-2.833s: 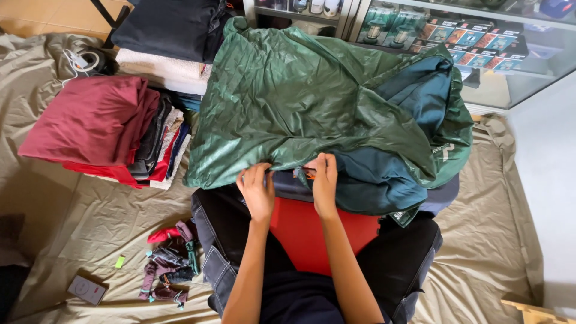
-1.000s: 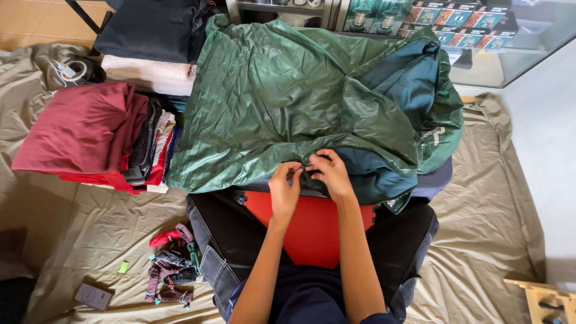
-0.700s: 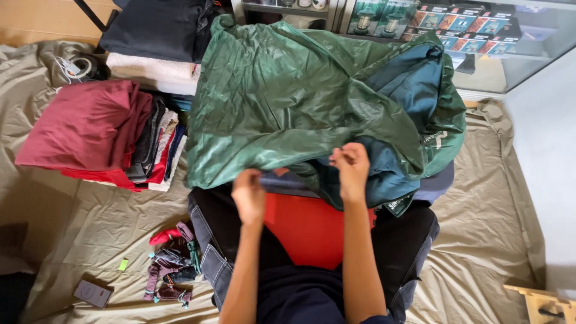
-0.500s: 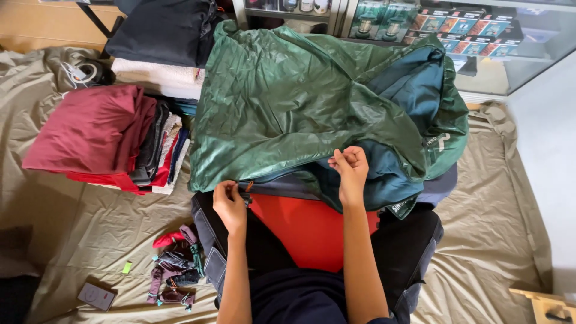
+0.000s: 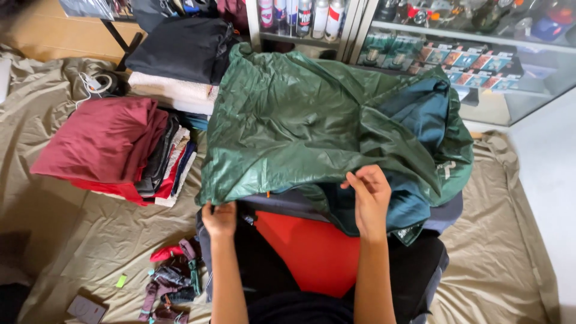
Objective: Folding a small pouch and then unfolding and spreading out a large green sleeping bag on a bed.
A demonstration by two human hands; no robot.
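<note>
Head camera, looking down: a seated person works a crinkled, shiny green nylon jacket with a teal lining (image 5: 300,132), which is spread over a red padded block (image 5: 306,252) on the lap. The left hand (image 5: 219,217) pinches the jacket's near left hem corner; the right hand (image 5: 370,195) grips a fold of the hem where the lining shows. A stack of folded maroon, red and grey clothes (image 5: 114,150) sits to the left on a wrinkled tan sheet (image 5: 90,240). Slick fabric could slide from either pinch, letting the jacket bunch or slip off the block.
</note>
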